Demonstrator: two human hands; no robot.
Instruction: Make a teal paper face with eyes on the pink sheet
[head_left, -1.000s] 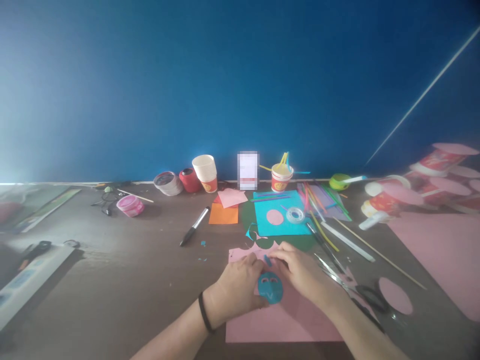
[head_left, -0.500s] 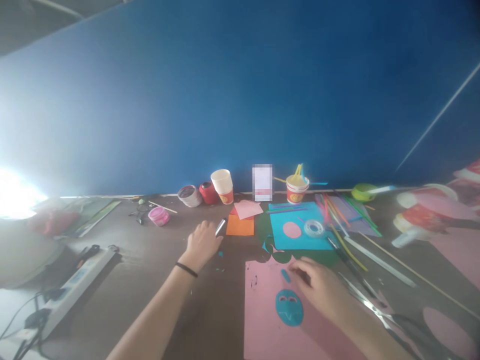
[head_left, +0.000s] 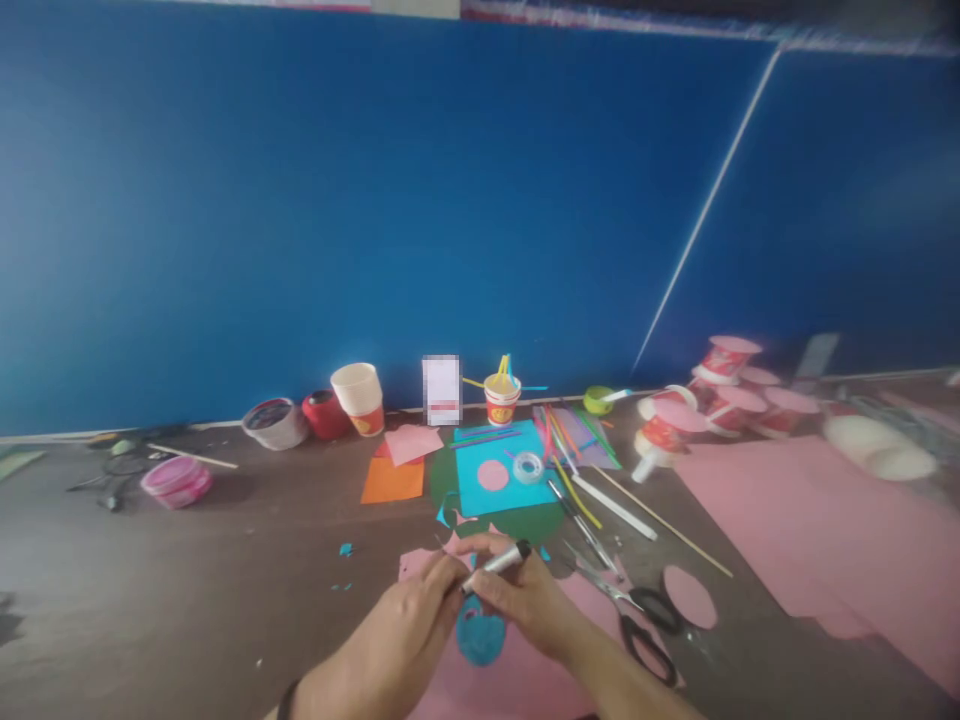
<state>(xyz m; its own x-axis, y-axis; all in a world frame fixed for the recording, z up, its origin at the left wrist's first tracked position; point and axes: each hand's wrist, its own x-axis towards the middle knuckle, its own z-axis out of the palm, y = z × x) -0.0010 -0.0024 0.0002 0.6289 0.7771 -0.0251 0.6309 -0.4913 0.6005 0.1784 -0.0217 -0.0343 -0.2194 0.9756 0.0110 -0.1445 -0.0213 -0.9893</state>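
My two hands meet over the pink paper sheet (head_left: 480,690). A white marker (head_left: 499,563) with a black end lies slanted in my right hand (head_left: 529,600), its lower end pointing down toward my left fingers. My left hand (head_left: 416,610) is closed right against that lower end; anything between its fingertips is hidden. Just below the fingers, a round blue paper cutout (head_left: 481,640) with cut-out holes rests on the pink sheet, its top partly covered. Black-handled scissors (head_left: 630,600) lie to the right of my right hand.
Beyond the hands are a blue sheet (head_left: 480,500) with a tape roll (head_left: 528,467), orange paper (head_left: 392,480), paper cups (head_left: 358,400), (head_left: 501,400) and colored pipe cleaners (head_left: 559,440). Pink paper (head_left: 780,520) and pink-topped cups (head_left: 731,362) stand right. A pink tub (head_left: 178,482) sits left.
My left hand has come from the upper left to meet the right over the blue cutout. The marker has passed from my left hand to my right. The view has swung right.
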